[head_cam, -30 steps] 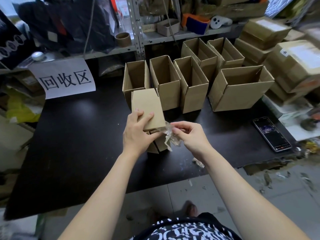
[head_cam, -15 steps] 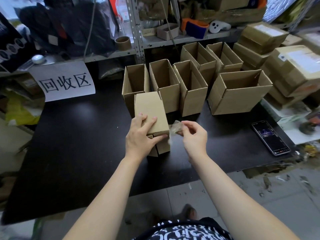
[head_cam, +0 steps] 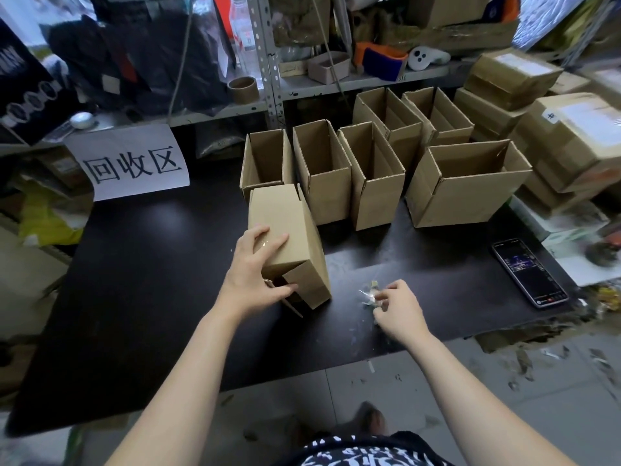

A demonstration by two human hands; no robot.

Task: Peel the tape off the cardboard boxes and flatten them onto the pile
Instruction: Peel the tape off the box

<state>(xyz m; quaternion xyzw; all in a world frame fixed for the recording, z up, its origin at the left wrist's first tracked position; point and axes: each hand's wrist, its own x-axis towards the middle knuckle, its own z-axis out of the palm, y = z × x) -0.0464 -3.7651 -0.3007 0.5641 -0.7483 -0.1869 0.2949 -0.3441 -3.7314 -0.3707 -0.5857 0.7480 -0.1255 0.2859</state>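
Observation:
A small brown cardboard box (head_cam: 285, 227) lies on its side on the black table (head_cam: 141, 280), its near end flaps loose. My left hand (head_cam: 258, 277) grips the box near that end, fingers on top and thumb at the flaps. To the right, my right hand (head_cam: 398, 309) is low over the table and pinches a crumpled wad of clear tape (head_cam: 368, 295). Behind stand several open upright boxes (head_cam: 331, 183) in a row, with a larger open box (head_cam: 467, 186) at the right.
A phone (head_cam: 529, 274) lies near the table's right edge. Taped parcels (head_cam: 571, 139) are stacked at the far right. A white paper sign (head_cam: 129, 163) hangs at the back left under a cluttered shelf (head_cam: 336, 85). Tape scraps litter the floor (head_cam: 504, 371).
My right hand pulled the tape free of the box and carried it down and right to the table. The box moved onto the table, my left hand still on it.

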